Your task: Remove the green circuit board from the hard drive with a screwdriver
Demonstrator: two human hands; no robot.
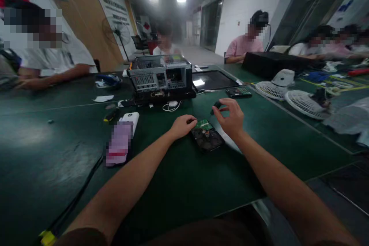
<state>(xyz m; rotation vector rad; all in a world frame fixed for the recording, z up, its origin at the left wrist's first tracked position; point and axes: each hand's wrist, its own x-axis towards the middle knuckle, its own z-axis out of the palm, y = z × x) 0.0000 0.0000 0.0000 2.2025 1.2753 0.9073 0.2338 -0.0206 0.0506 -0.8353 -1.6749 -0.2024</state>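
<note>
A hard drive (pixel 208 140) lies on the green table mat in front of me, its green circuit board facing up at the far end. My left hand (pixel 182 126) is closed at the drive's far left corner, thumb and fingers gripping its edge. Raised just beyond the drive's right side, my right hand (pixel 231 118) pinches a small dark object (pixel 216 107) between thumb and fingertips. Its kind is too blurred to make out. Under the right wrist, a white sheet (pixel 233 144) shows partly.
An opened computer case (pixel 161 78) stands ahead, beside a dark panel (pixel 211 79). Another hard drive (pixel 238 92) lies far right, near white fan parts (pixel 272 89). A phone (pixel 121 142) and a yellow-black tool (pixel 111 116) are at left. Several people sit around the tables.
</note>
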